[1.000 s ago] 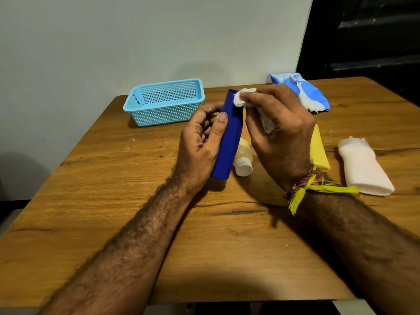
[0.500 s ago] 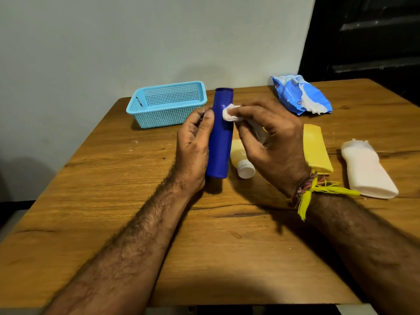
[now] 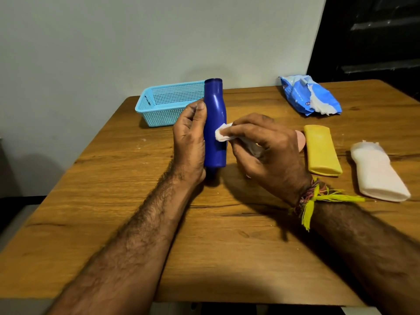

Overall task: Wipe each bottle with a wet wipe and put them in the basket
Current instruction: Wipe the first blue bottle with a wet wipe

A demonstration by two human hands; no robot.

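Observation:
My left hand (image 3: 189, 142) grips a dark blue bottle (image 3: 214, 110), held upright just above the wooden table (image 3: 118, 201). My right hand (image 3: 266, 151) pinches a white wet wipe (image 3: 221, 134) and presses it against the bottle's middle. A yellow bottle (image 3: 321, 150) and a white bottle (image 3: 378, 172) lie flat on the table to the right. The light blue basket (image 3: 168, 106) sits at the back, partly behind the blue bottle. A small bottle seen earlier lies hidden behind my right hand.
A blue wet wipe pack (image 3: 311, 95) lies open at the back right, with a wipe sticking out. A grey wall stands just behind the table's far edge. A dark area lies to the right of the wall.
The blue bottle has been turned more upright and lifted. My right hand slid the wipe from near the bottle's top down to its middle.

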